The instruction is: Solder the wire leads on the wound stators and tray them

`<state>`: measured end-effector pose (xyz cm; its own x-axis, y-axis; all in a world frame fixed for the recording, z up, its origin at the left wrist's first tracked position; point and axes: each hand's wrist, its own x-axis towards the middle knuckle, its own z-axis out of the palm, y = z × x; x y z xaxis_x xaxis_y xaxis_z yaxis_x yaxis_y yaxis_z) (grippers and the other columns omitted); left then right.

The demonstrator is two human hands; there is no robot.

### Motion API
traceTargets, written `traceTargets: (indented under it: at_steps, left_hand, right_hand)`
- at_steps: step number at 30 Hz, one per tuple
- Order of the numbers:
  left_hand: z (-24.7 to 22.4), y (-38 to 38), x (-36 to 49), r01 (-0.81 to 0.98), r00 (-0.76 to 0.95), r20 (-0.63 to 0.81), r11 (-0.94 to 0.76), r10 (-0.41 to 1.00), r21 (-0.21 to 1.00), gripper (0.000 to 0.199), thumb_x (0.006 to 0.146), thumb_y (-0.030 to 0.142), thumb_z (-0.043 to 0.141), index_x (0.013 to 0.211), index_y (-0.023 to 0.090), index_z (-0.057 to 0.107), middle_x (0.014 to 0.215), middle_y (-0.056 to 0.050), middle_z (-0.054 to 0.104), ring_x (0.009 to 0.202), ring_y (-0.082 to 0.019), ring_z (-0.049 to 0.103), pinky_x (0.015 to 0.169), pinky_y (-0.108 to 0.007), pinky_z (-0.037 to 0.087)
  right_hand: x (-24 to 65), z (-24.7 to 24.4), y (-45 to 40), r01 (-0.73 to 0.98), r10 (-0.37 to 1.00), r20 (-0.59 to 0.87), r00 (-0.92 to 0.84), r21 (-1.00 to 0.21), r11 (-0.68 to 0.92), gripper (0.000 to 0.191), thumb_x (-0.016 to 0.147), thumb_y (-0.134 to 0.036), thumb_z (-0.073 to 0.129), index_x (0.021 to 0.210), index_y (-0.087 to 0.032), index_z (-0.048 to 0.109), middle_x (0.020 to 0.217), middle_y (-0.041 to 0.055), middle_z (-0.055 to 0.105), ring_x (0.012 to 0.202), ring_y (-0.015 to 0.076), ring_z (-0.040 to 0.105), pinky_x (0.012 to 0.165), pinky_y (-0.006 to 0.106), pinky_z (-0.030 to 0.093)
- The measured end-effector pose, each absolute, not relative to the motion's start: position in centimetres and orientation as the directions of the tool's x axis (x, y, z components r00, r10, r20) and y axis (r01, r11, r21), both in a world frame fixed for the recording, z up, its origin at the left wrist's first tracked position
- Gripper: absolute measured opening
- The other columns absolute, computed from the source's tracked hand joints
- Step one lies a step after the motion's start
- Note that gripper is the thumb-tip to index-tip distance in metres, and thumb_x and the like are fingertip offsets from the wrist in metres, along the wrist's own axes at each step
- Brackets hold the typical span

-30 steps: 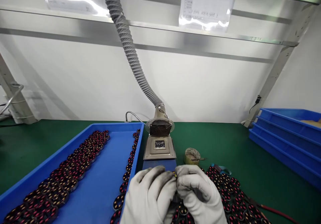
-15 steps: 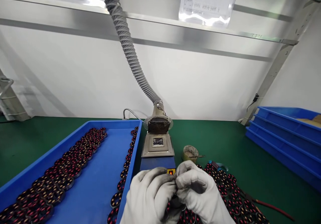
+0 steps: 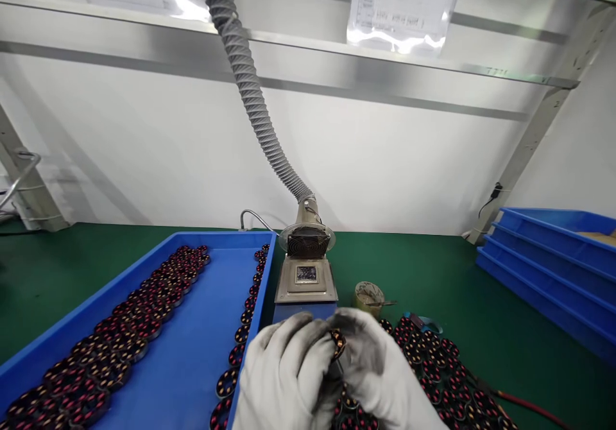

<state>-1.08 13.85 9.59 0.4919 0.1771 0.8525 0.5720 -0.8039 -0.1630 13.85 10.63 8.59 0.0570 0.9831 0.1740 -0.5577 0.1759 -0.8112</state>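
Note:
My left hand [image 3: 289, 369], in a white glove with grey-stained fingers, is closed around a small ring-shaped stator [image 3: 339, 344] with copper-coloured windings. Only its edge shows between the two hands; the rest is hidden by the fingers. My right hand [image 3: 373, 366], gloved the same way, is closed against the stator's right side with its fingers curled. Beneath and to the right of the hands lies a pile of similar black stators [image 3: 445, 378] with red and gold windings. Just beyond the hands stands a solder pot [image 3: 307, 282] with a square metal well.
On the left, a blue tray [image 3: 185, 353] holds rows of stators. A grey exhaust hose [image 3: 250, 90] hangs over the pot. A small tub [image 3: 368, 295] with a stick, red-handled pliers [image 3: 524, 404] and stacked blue trays [image 3: 548, 282] are on the right.
The stator's edge has come into view between the hands. My right hand has turned, its fingers now further around the piece. The camera view has shifted slightly.

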Motion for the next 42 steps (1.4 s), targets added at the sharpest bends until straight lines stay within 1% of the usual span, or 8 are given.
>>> traceTargets:
  at_steps: [8,14,21,23,27,34,39,42]
  left_hand:
    - [8.6,14.6,-1.1,0.378,0.476,0.750,-0.876,0.460,0.298,0.035,0.085,0.019,0.052,0.119,0.023,0.047,0.106,-0.004,0.064,0.094,-0.016,0.060,0.078,-0.026,0.051]
    - [9.8,14.9,-2.1,0.155,0.446,0.806,-0.920,0.389,0.359,0.020,0.090,0.026,0.049,0.108,0.024,0.055,0.095,-0.003,0.067,0.088,-0.016,0.062,0.079,-0.026,0.051]
    - [9.8,14.0,-2.6,0.160,0.151,0.560,-0.579,0.815,0.800,0.017,0.088,0.025,0.045,0.088,0.023,0.062,0.090,-0.002,0.068,0.085,-0.017,0.064,0.077,-0.025,0.054]
    - [9.9,13.9,-2.9,0.195,0.238,0.498,-0.543,0.834,0.817,0.019,0.085,0.028,0.051,0.101,0.027,0.062,0.102,-0.003,0.066,0.096,-0.021,0.062,0.085,-0.032,0.052]
    - [9.8,13.9,-2.6,0.285,0.497,0.482,-0.660,0.722,0.695,0.073,0.060,0.007,0.066,0.123,0.038,0.048,0.125,0.000,0.056,0.113,-0.024,0.052,0.093,-0.038,0.047]
    - [10.3,13.7,-1.1,-0.116,0.244,0.608,-0.600,0.755,0.791,0.014,0.072,0.017,0.069,0.080,0.028,0.072,0.083,0.000,0.071,0.082,-0.020,0.066,0.077,-0.027,0.054]
    - [11.1,14.0,-2.3,-0.170,-0.031,0.414,-0.413,0.910,0.895,0.010,0.072,0.018,0.067,0.069,0.026,0.071,0.073,0.002,0.072,0.071,-0.016,0.067,0.069,-0.019,0.054]
    - [11.3,14.3,-2.4,-0.065,0.118,0.422,-0.417,0.899,0.906,0.016,0.066,0.021,0.071,0.082,0.025,0.073,0.084,-0.003,0.072,0.078,-0.021,0.068,0.071,-0.023,0.055]
  right_hand:
    - [14.3,5.9,14.6,-0.650,0.980,0.127,-0.151,-0.760,-0.002,0.016,0.069,-0.031,0.072,0.075,-0.017,0.067,0.067,-0.0010,0.068,0.072,0.0159,0.065,0.074,0.032,0.052]
    - [13.2,6.2,13.4,-0.657,0.975,0.115,-0.189,-0.753,-0.038,0.023,0.063,-0.026,0.077,0.083,-0.018,0.067,0.073,0.0008,0.069,0.076,0.0178,0.065,0.073,0.032,0.052]
    - [12.0,7.9,10.6,-0.690,0.984,0.098,-0.147,-0.723,-0.031,0.028,0.070,-0.032,0.072,0.094,-0.020,0.066,0.082,0.0060,0.070,0.085,0.0223,0.066,0.075,0.038,0.052]
    - [12.5,7.8,10.7,-0.686,0.986,0.101,-0.129,-0.728,-0.015,0.026,0.072,-0.035,0.070,0.093,-0.020,0.067,0.081,0.0053,0.070,0.084,0.0216,0.066,0.076,0.038,0.052]
    - [13.7,6.4,12.3,-0.647,0.987,0.079,-0.137,-0.762,-0.029,0.017,0.072,-0.034,0.070,0.080,-0.019,0.069,0.074,0.0017,0.071,0.079,0.0178,0.066,0.077,0.033,0.051]
    - [12.7,5.5,13.5,-0.652,0.980,0.085,-0.178,-0.756,-0.052,0.022,0.064,-0.028,0.076,0.082,-0.018,0.068,0.074,0.0036,0.070,0.079,0.0202,0.066,0.078,0.036,0.051]
    - [11.9,6.9,12.6,-0.679,0.979,0.072,-0.189,-0.730,-0.077,0.022,0.072,-0.039,0.069,0.076,-0.018,0.067,0.069,0.0033,0.069,0.072,0.0201,0.067,0.076,0.040,0.052]
    - [11.8,7.6,11.8,-0.683,0.982,0.069,-0.177,-0.727,-0.072,0.025,0.074,-0.041,0.067,0.084,-0.018,0.068,0.079,0.0062,0.070,0.078,0.0221,0.067,0.076,0.042,0.052]
